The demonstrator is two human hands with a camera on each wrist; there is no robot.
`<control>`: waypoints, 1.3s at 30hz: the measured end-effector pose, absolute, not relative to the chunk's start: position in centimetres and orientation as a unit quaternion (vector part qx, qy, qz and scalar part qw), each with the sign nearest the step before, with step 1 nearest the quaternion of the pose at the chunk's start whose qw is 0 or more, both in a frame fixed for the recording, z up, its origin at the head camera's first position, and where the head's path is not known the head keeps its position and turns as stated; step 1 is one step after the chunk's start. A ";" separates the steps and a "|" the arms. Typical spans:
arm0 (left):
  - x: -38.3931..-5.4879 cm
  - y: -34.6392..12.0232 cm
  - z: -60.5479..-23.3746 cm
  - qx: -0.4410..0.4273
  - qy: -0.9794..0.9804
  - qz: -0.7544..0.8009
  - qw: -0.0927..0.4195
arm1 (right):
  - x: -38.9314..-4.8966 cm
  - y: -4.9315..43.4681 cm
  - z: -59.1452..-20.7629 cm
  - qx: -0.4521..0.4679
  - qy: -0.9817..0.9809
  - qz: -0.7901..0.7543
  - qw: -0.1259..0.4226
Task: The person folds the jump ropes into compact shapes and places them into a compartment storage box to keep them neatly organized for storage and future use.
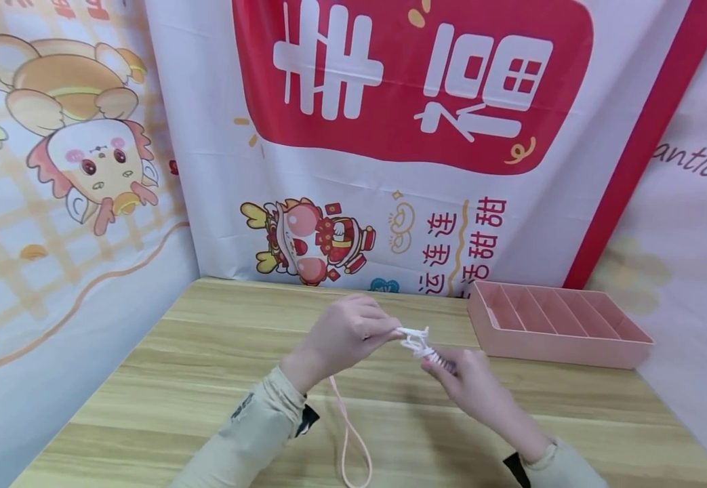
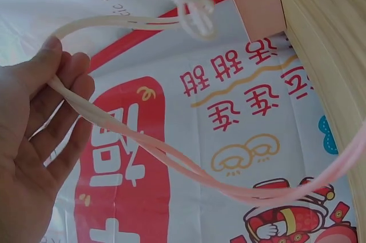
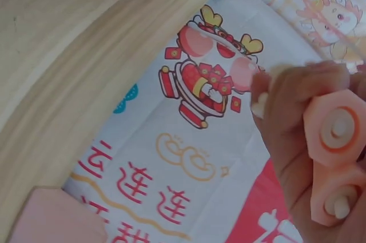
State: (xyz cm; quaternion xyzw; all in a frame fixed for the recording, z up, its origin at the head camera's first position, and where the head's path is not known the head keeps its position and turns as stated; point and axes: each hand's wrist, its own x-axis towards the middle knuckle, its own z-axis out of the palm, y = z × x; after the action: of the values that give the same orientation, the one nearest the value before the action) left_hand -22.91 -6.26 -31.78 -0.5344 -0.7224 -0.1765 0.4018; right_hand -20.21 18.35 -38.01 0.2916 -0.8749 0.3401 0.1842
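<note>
Both hands hold a jump rope above the table. My left hand [image 1: 352,327] pinches its pale cord [image 2: 114,22] between thumb and fingers. The other fingers are loosely bent. From there the cord runs to a white bunched, looped part [image 1: 415,342] by the right hand. Past the left hand the cord turns pink [image 2: 194,170] and hangs down, ending in a loop low in the head view. My right hand [image 1: 472,383] grips two pink handles [image 3: 337,128] side by side; their hexagonal ends, each with a white knob, face the right wrist camera. The fingers hide the rest.
A pink compartment box [image 1: 567,352] stands at the table's back right, close beyond the right hand. The wooden table [image 1: 207,379] lies under both hands. Printed cloths [image 1: 390,183] hang behind it and on both sides.
</note>
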 end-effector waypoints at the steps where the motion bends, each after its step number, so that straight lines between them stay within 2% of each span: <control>1: -22.9 -6.1 -31.9 -0.545 -0.719 -0.181 0.392 | -20.3 18.5 -38.0 0.270 -0.875 0.354 0.191; 4: -22.7 -5.8 -32.0 -0.568 -0.715 -0.191 0.359 | -20.5 19.0 -37.6 0.209 -0.868 0.416 0.173; 9: -22.3 -5.4 -32.5 -0.573 -0.734 -0.191 0.310 | -20.7 19.8 -36.8 0.124 -0.818 0.555 0.090; 15: -22.6 -5.3 -33.5 -0.562 -0.766 -0.164 0.266 | -20.7 20.3 -35.9 0.080 -0.745 0.659 0.060; 24: -22.4 -4.3 -34.1 -0.568 -0.770 -0.159 0.245 | -20.3 20.5 -35.5 0.119 -0.626 0.771 0.000; 33: -22.8 -4.3 -34.5 -0.556 -0.789 -0.157 0.210 | -20.4 20.8 -35.4 0.236 -0.542 0.802 -0.086; 39: -23.2 -4.7 -34.7 -0.541 -0.804 -0.149 0.196 | -20.4 20.6 -35.3 0.266 -0.539 0.793 -0.092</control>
State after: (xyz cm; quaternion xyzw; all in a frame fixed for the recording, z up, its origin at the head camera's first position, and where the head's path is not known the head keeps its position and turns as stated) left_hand -23.18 -4.69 -34.68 -0.5409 -0.8042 -0.1495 0.1958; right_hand -20.43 20.64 -35.34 0.2662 -0.5394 0.7935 -0.0923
